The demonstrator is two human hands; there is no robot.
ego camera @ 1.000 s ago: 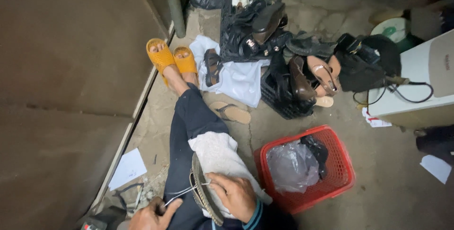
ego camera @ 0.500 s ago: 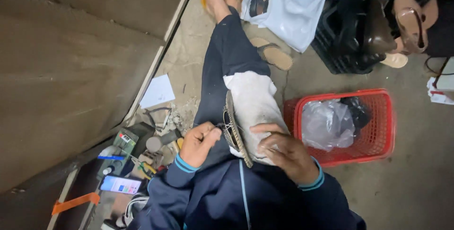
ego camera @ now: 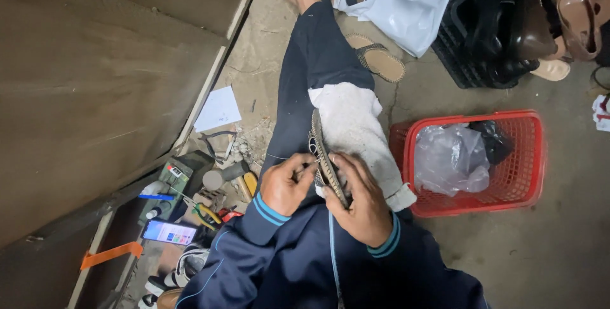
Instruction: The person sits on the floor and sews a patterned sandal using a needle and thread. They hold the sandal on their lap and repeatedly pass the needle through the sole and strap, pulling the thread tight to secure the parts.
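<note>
Since 1.0 s ago: view dropped toward lap. Flat brown woven sandal [ego camera: 325,156] stands on edge on lap, right hand [ego camera: 362,198] clasping its sole, left hand [ego camera: 286,185] pinching at its strap; red plastic basket [ego camera: 508,156] right of hands

The left hand [ego camera: 286,188] is curling into a loose fist just left of the sandal [ego camera: 325,160], its fingers pinching at the edge. The right hand [ego camera: 362,201] is gripping the sandal from the right side, fingers spread.
</note>
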